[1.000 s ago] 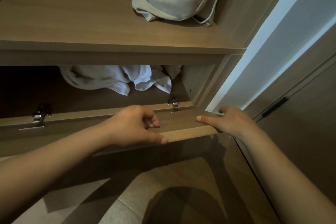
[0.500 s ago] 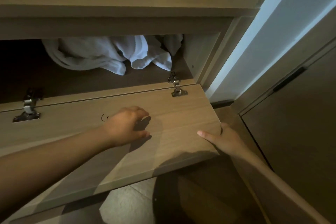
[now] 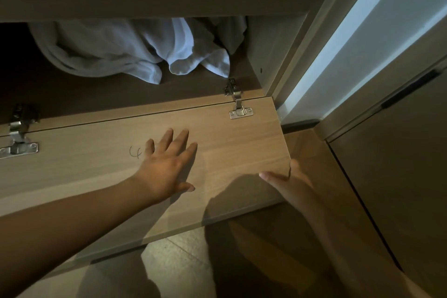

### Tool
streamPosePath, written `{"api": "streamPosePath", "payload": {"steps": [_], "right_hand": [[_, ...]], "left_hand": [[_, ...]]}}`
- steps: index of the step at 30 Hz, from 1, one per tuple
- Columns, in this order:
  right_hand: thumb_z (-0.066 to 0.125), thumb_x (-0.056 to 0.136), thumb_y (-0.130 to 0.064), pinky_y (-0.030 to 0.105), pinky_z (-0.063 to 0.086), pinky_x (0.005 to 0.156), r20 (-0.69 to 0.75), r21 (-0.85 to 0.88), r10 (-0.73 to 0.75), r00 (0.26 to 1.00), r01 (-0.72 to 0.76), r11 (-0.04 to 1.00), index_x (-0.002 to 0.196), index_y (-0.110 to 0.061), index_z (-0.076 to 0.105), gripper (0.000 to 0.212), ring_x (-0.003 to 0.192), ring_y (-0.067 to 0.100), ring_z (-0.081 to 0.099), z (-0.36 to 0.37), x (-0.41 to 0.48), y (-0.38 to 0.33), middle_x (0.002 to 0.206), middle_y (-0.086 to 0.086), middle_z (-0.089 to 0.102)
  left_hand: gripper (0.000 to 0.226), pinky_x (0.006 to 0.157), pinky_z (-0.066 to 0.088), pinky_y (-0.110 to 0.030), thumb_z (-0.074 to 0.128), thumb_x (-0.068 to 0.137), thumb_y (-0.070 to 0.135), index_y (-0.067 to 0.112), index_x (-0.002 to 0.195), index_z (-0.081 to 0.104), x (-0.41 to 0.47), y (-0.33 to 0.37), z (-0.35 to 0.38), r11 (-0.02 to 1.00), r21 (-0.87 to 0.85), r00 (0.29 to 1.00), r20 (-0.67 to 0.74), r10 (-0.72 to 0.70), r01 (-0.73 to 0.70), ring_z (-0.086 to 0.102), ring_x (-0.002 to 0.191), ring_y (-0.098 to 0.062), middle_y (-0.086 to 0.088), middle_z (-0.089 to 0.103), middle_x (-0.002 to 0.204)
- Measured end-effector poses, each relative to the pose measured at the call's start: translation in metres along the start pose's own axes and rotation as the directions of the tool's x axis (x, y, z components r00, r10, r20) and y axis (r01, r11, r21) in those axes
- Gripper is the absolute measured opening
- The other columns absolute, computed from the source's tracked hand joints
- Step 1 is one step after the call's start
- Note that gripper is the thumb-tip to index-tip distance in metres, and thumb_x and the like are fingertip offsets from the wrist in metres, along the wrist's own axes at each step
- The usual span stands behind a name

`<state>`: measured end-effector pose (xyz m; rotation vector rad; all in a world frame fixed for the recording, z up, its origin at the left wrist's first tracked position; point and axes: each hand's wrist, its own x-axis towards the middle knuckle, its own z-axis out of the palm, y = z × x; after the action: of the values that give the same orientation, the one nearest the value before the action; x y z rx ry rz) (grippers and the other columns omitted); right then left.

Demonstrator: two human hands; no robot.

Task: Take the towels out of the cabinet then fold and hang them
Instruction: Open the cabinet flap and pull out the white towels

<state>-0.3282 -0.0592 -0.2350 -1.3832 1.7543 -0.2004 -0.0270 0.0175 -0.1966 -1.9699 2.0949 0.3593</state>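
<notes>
Head view: towels (image 3: pixel 116 53) lay crumpled at the back of the cabinet (image 3: pixel 135 94), untouched. Left hand (image 3: pixel 167 164) lay flat on the drop-down door (image 3: pixel 229 147), fingers spread, grasping nothing. Right hand (image 3: pixel 287 181) pinched the door's front right corner. Risk: if released, the door could drop hard on its hinges (image 3: pixel 238 106).

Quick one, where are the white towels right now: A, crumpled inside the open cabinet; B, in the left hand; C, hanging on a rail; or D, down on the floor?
A: the towels lie bunched at the back of the cabinet, behind its open door. The left hand is spread empty over the door, and the right hand grips the door's corner.
</notes>
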Motion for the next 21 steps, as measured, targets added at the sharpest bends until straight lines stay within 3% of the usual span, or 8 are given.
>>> {"api": "streamPosePath", "payload": {"steps": [3, 7, 17, 21], "right_hand": [[0.071, 0.065, -0.074, 0.034, 0.041, 0.078, -0.010, -0.074, -0.019, 1.000, 0.018, 0.997, 0.145, -0.028, 0.028, 0.102, 0.124, 0.027, 0.050, 0.004, 0.004, 0.005, 0.140, 0.002, 0.047], [0.070, 0.063, -0.076, 0.036, 0.045, 0.084, -0.031, -0.101, -0.053, 0.998, 0.050, 0.994, 0.143, -0.023, 0.033, 0.103, 0.123, 0.028, 0.052, 0.005, 0.007, 0.008, 0.137, 0.003, 0.052], [0.069, 0.068, -0.073, 0.042, 0.048, 0.092, -0.055, -0.176, -0.049, 0.997, 0.038, 0.984, 0.144, -0.018, 0.034, 0.100, 0.124, 0.027, 0.050, 0.008, 0.005, 0.005, 0.138, 0.005, 0.049], [0.074, 0.074, -0.055, 0.025, 0.041, 0.080, -0.210, -0.388, -0.290, 0.934, 0.192, 0.901, 0.141, -0.020, 0.039, 0.083, 0.120, 0.020, 0.048, 0.011, -0.005, -0.014, 0.133, 0.004, 0.046]], "left_hand": [[0.102, 0.116, 0.008, -0.061, 0.053, 0.083, 0.067, 0.027, 0.153, -0.009, 0.001, 0.000, 0.008, 0.998, 0.057, 1.000, -0.004, -0.001, 0.001, -0.019, 0.146, -0.038, -0.008, -0.025, 0.159], [0.104, 0.115, 0.007, -0.063, 0.048, 0.083, 0.071, 0.027, 0.152, -0.016, 0.003, -0.002, 0.013, 0.994, 0.108, 1.000, -0.004, 0.006, -0.005, -0.021, 0.145, -0.040, -0.010, -0.029, 0.157], [0.107, 0.115, 0.000, -0.062, 0.055, 0.082, 0.067, 0.029, 0.151, -0.019, 0.003, -0.003, 0.013, 0.997, 0.072, 1.000, 0.014, 0.012, -0.013, -0.028, 0.143, -0.037, -0.007, -0.032, 0.156], [0.097, 0.119, 0.001, -0.057, 0.052, 0.085, 0.065, 0.030, 0.154, -0.006, 0.000, -0.011, 0.008, 0.998, -0.021, 0.999, 0.002, 0.051, -0.051, -0.022, 0.146, -0.031, -0.002, -0.024, 0.160]]}}
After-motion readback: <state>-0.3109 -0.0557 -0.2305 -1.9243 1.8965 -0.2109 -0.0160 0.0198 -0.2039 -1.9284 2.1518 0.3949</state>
